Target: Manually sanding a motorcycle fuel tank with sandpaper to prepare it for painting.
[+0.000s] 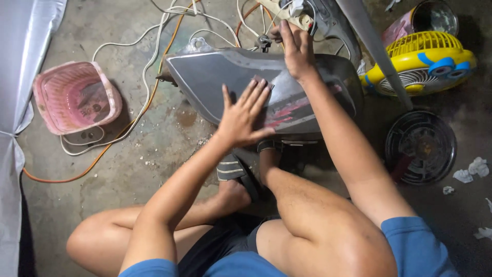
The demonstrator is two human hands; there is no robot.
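Both hands rest on the tank (215, 77), lying left-right across frame centre: your left hand (242, 117) presses fingers flat on a sanding pad (262, 82), your right hand (297, 48) lies spread open at its upper edge, holding nothing.

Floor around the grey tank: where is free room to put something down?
Bare concrete lies between the pink basket and the grey tank, inside the orange cable. Crowded: the cords above the tank, and the right side by the yellow fan and black grille.

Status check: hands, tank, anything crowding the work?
Left hand flat on sanding pad, pressed to grey tank. Right hand bracing tank's far edge. White cables and yellow fan close by, nothing blocking.
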